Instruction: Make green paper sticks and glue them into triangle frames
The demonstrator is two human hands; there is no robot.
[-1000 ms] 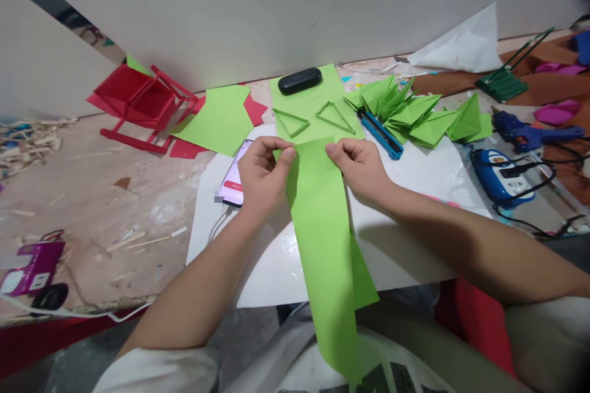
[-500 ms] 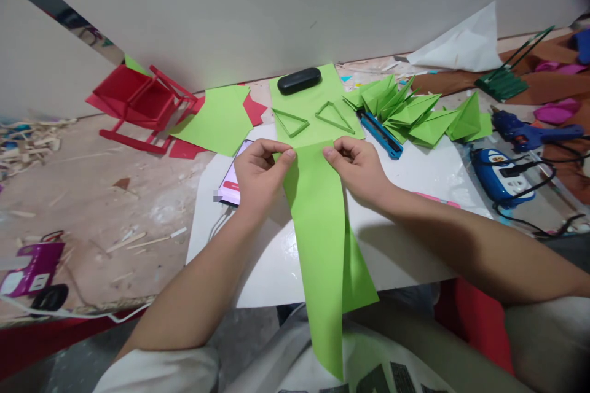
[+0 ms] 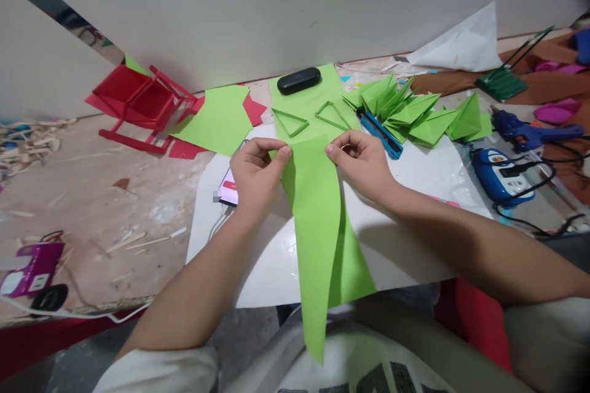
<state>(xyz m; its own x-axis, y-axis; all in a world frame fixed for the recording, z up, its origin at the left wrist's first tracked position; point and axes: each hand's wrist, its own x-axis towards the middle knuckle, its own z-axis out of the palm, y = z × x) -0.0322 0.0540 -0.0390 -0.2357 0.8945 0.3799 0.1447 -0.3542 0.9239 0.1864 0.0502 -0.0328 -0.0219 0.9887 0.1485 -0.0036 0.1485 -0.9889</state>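
Note:
A long strip of green paper (image 3: pixel 316 221) hangs from my two hands toward my lap, its lower end curling past the board's front edge. My left hand (image 3: pixel 259 173) pinches its upper left corner between thumb and forefinger. The upper right corner sits in the pinch of my right hand (image 3: pixel 362 163). Another green paper flap (image 3: pixel 353 270) shows behind the strip; whether the two are joined I cannot tell. Beyond my hands, two thin green triangular frames (image 3: pixel 290 123) lie on a green sheet (image 3: pixel 329 89). A blue utility knife (image 3: pixel 380 134) rests just past my right hand.
Folded green paper pieces (image 3: pixel 415 110) spread at the back right, near a blue glue gun (image 3: pixel 530 132) and a blue power socket (image 3: pixel 500 178) with cables. A red model rocking chair (image 3: pixel 142 107) stands back left. A phone (image 3: pixel 228 187) lies by my left hand. A black case (image 3: pixel 299 80) is at the back.
The strip's lower end has swung left and risen a little. My left hand has shifted slightly left, and my right hand has tilted slightly; both keep their pinch.

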